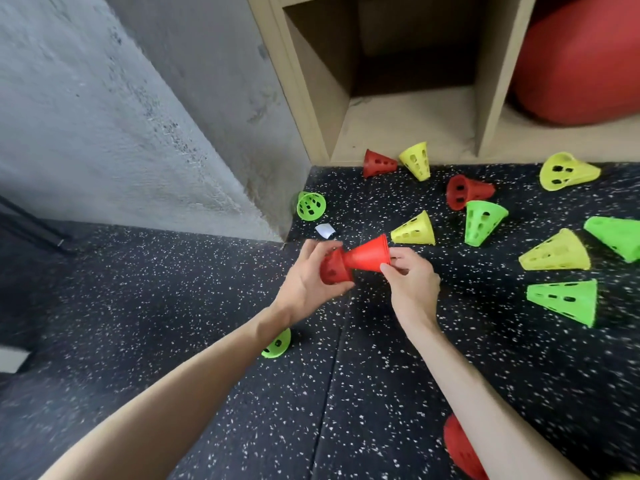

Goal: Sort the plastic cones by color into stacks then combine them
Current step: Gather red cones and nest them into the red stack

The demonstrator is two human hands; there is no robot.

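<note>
My left hand (304,278) grips a single red cone (333,270) with its open end toward a small stack of red cones (369,255). My right hand (412,282) pinches that stack at its wide rim, and its narrow tip points into the left cone. Loose cones lie scattered on the speckled black floor (242,393): red ones (378,163) (467,191), yellow ones (417,160) (415,230) (566,171) (556,252), green ones (311,206) (483,221) (566,299) (616,237). A green cone (277,345) peeks from under my left forearm, and a red one (459,445) from under my right.
A grey concrete wall corner (207,133) rises on the left. A beige wooden cubby shelf (412,123) stands at the back, with a big red cushion (585,64) in its right bay. A small white paper scrap (325,231) lies beyond my hands.
</note>
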